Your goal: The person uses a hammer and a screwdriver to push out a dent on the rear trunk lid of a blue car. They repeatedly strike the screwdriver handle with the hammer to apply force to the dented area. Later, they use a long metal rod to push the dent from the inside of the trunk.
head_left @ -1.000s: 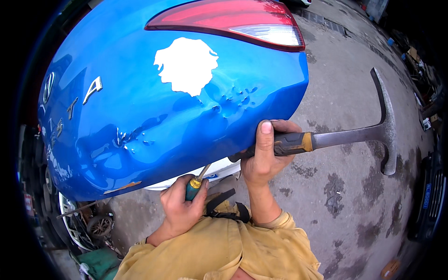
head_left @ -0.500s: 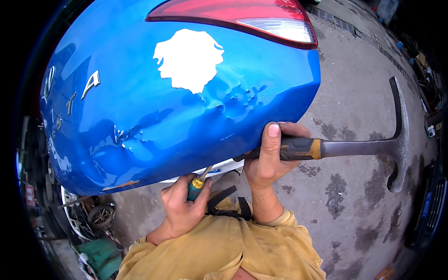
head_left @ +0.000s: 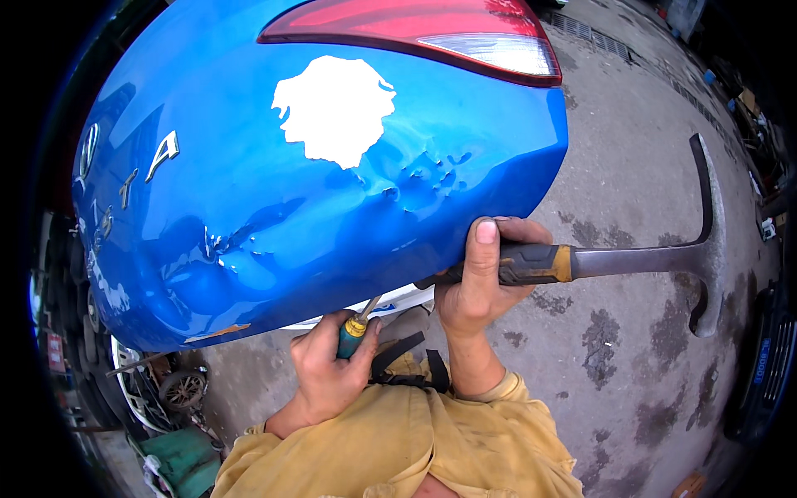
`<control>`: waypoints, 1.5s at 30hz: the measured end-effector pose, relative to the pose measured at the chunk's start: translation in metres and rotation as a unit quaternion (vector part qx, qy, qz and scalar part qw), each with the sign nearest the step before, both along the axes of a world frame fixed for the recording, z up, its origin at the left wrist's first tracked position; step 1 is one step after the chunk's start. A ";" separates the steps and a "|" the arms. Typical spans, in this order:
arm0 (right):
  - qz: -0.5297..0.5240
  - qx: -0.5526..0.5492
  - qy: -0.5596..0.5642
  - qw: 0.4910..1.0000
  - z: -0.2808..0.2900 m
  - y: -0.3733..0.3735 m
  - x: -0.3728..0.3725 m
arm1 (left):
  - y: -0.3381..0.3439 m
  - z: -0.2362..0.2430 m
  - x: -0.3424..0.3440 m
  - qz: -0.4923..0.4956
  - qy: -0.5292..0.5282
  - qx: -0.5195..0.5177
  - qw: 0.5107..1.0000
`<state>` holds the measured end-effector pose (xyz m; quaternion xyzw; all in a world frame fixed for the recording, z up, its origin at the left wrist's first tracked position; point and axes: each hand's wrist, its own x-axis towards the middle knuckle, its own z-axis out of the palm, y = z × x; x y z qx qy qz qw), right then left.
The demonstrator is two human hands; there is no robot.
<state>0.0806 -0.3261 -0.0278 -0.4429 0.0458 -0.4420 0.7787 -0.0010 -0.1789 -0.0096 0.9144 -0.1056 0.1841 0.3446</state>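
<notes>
From far off, through the head view, I see the hammer has tipped down slightly. It points rightward from the right hand, curled round its grip. Left hand curls round a green-and-yellow screwdriver; ahead of both is the dented blue car panel.

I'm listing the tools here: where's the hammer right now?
In the head view, the hammer is right of centre, over the pavement, held in the right hand beside the lower right edge of the blue panel.

Dark stains blotch the grey, daylit floor.
</notes>
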 end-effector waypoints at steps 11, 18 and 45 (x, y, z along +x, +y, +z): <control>-0.017 -0.018 0.013 1.000 -0.008 -0.002 0.000 | -0.005 0.008 0.005 -0.014 -0.008 0.010 1.000; -0.012 -0.012 0.001 1.000 -0.007 -0.003 0.000 | -0.003 0.003 0.002 -0.007 0.002 0.008 1.000; -0.001 -0.031 -0.004 1.000 -0.013 -0.007 -0.004 | 0.025 -0.011 0.028 -0.095 -0.133 0.047 0.985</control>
